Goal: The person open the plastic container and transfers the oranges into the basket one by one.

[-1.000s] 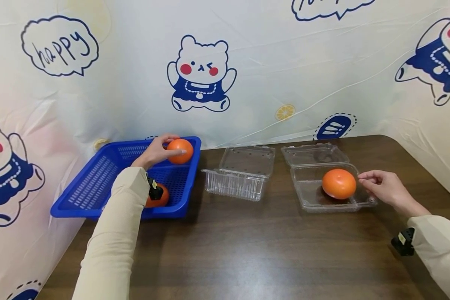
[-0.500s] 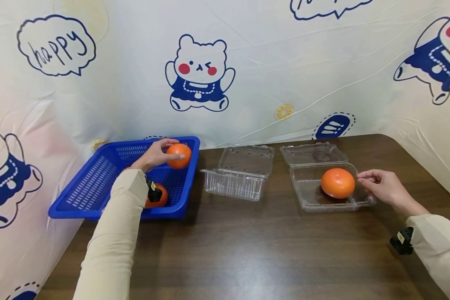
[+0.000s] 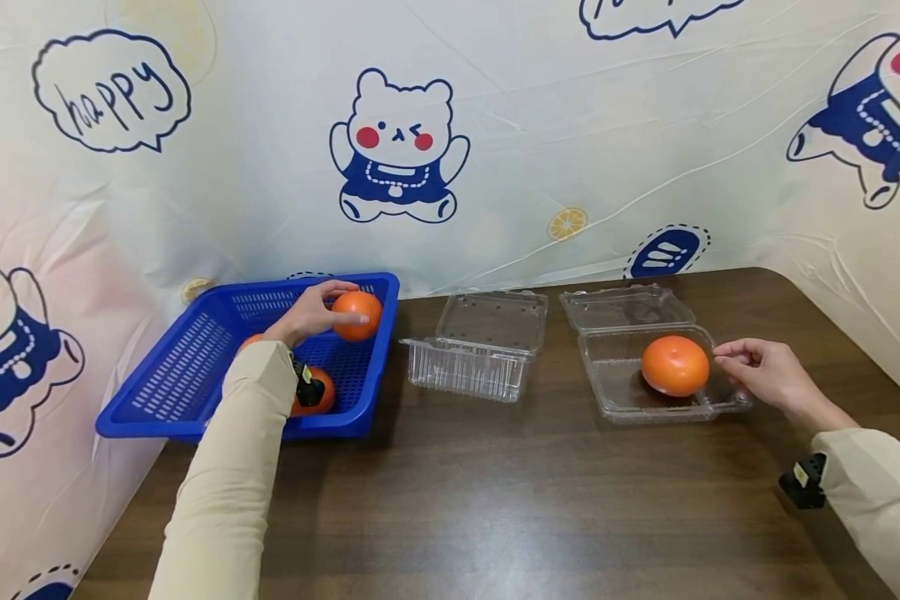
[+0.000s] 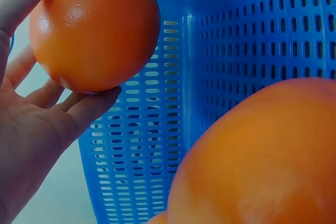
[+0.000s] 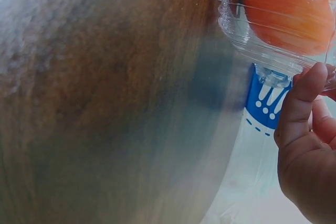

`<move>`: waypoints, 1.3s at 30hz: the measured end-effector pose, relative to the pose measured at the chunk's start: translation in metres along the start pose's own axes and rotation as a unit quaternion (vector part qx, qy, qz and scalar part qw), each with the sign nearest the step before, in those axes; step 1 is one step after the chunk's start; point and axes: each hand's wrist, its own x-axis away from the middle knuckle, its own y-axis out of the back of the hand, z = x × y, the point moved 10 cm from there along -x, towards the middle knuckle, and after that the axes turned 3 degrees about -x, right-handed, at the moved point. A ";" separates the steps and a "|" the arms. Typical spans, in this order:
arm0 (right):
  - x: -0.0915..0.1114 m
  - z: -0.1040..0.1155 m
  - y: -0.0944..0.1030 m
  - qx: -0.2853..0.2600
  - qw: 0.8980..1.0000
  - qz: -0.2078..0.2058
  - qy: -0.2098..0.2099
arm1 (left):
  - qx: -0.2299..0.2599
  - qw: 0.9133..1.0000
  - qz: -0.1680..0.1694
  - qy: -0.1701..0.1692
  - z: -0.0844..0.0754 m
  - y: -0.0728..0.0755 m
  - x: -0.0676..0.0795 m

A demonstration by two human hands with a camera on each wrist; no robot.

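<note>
In the head view my left hand (image 3: 311,312) grips a round, glossy orange persimmon (image 3: 357,317) inside the right part of the blue basket (image 3: 112,425). The left wrist view has thumb and fingers around this persimmon (image 4: 97,30), with another large persimmon (image 4: 268,156) close below. Partly behind my left wrist, one persimmon (image 3: 321,392) lies in the basket. At the right, my right hand (image 3: 776,377) pinches the rim of an open clear plastic clamshell (image 3: 615,400), which holds one persimmon (image 3: 675,366). The right wrist view shows thumb and finger at the clamshell's edge (image 5: 252,51).
Between basket and held clamshell stands a second open clear clamshell (image 3: 468,371). All rest on a brown wooden table (image 3: 480,500). A printed cloth (image 3: 510,150) hangs behind the table's back edge.
My left hand and the persimmon in it have sunk slightly lower in the basket. The right hand keeps its place at the clamshell's rim.
</note>
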 end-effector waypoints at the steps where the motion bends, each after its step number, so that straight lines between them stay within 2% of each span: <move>1: 0.000 0.000 0.000 0.000 1.000 0.000 0.001 | -0.001 1.000 -0.002 0.001 0.002 0.000 0.000; 7: 0.000 0.003 -0.001 -0.001 1.000 0.002 0.004 | -0.002 1.000 -0.006 0.006 0.010 -0.001 0.002; 19: -0.002 0.004 -0.001 0.002 1.000 0.005 0.000 | -0.009 1.000 0.009 0.010 0.018 -0.005 0.003; 31: -0.002 0.007 0.002 0.006 1.000 -0.007 0.018 | 0.006 1.000 0.016 0.004 0.020 -0.009 0.004; 39: 0.000 -0.001 0.001 0.006 1.000 -0.003 -0.006 | -0.004 1.000 0.025 0.011 0.020 -0.011 0.003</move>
